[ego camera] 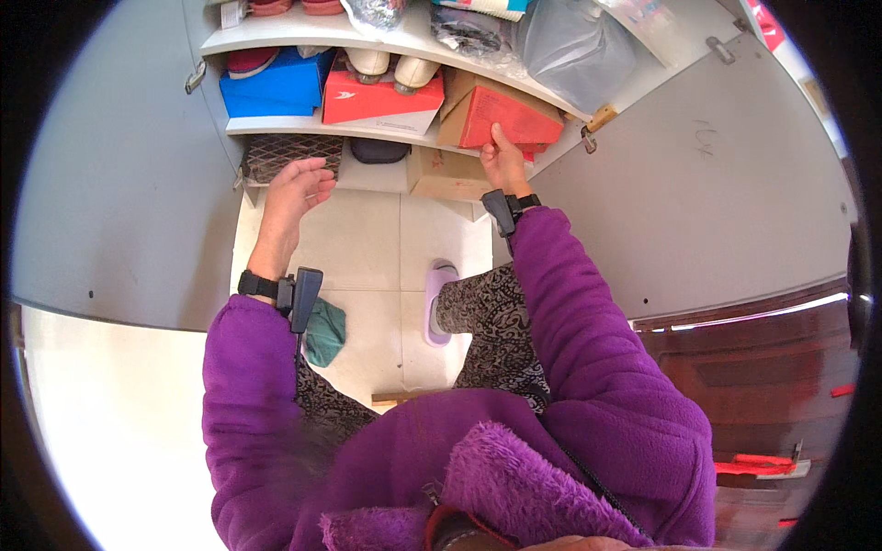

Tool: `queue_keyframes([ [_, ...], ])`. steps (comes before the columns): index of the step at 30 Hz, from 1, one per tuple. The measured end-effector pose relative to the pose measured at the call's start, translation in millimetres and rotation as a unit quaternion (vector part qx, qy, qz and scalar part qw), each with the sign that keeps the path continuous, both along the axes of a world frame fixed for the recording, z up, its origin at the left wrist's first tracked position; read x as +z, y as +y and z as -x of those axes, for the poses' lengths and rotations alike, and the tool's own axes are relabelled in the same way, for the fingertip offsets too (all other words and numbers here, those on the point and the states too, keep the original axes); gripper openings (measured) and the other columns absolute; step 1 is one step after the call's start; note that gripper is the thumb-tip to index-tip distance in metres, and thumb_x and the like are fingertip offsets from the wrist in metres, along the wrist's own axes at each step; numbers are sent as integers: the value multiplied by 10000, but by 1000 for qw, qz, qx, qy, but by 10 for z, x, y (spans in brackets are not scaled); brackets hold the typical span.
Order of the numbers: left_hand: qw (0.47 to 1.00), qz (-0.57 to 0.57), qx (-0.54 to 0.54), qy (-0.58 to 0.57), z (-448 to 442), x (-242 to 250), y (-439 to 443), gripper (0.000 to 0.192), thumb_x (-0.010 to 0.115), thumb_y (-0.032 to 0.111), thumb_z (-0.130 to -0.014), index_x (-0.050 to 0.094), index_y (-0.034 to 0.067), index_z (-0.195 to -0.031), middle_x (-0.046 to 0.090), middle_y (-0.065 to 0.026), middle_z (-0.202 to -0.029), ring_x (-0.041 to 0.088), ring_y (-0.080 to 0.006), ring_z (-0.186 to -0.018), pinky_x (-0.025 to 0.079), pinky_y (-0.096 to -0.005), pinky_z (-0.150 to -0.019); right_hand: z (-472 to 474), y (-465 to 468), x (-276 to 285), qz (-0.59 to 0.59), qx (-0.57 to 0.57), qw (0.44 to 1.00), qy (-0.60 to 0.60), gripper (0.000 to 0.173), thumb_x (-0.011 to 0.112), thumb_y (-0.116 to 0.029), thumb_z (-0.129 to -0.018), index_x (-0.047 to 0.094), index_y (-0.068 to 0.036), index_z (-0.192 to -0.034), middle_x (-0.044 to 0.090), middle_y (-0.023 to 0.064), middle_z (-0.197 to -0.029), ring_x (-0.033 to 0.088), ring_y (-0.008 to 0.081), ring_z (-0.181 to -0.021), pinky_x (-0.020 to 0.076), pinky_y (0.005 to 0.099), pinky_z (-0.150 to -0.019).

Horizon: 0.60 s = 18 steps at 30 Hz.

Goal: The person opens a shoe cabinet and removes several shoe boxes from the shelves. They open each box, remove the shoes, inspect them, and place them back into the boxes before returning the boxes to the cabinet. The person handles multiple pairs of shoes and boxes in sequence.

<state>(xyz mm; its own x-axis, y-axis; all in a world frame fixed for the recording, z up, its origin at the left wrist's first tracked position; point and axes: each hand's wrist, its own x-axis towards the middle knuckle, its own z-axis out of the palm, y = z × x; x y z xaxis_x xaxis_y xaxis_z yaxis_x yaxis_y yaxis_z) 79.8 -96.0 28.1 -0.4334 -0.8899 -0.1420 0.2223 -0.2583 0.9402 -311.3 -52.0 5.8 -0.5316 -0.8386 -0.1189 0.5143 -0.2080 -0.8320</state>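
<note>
My right hand (504,162) is at the front of a red shoebox (513,117) on the middle shelf, its thumb on the red face and the other fingers curled under the lower edge. My left hand (298,187) hangs in front of the lower shelf, fingers apart and holding nothing, near a dark box with a crisscross pattern (275,150). Left of the red box stand a red and white shoebox (382,103) with a pair of pale shoes (367,63) on top, and a blue box (272,86) with a red shoe (251,60) on it.
The cabinet's grey doors (124,172) (710,193) stand open on both sides. A cardboard box (449,173) and a dark case (379,150) lie on the lower shelf. Above are plastic bags (575,52). A green cloth (325,333) and a lilac slipper (435,303) are on the tiled floor.
</note>
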Motion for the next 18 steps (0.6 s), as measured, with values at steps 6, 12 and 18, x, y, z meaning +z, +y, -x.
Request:
queue_keyframes([
  [6,1000,14,4,22,-40,-11,17,284,516,126,-928,573,4,-1179,649,-129,-1073,636,-208,-982,513,-313,-851,-647,239,148,-35,91,995,-32,285,615,-369,-939,555,-93,-977,630,80,-907,570,123,-660,471,199,-572],
  [12,999,-4,8,50,-137,-43,42,308,511,161,-941,556,11,-1206,643,-131,-1082,629,-214,-1022,500,-330,-907,-1494,341,214,-156,291,942,57,312,589,-305,-961,572,-40,-1125,648,98,-1002,602,103,-812,492,200,-687],
  [18,996,-29,52,60,-202,-18,71,278,498,123,-940,564,8,-1185,645,-118,-1070,630,-205,-987,503,-309,-872,-1700,-440,701,-81,374,888,257,298,592,-205,-948,599,3,-1162,669,50,-990,621,90,-846,489,213,-719],
])
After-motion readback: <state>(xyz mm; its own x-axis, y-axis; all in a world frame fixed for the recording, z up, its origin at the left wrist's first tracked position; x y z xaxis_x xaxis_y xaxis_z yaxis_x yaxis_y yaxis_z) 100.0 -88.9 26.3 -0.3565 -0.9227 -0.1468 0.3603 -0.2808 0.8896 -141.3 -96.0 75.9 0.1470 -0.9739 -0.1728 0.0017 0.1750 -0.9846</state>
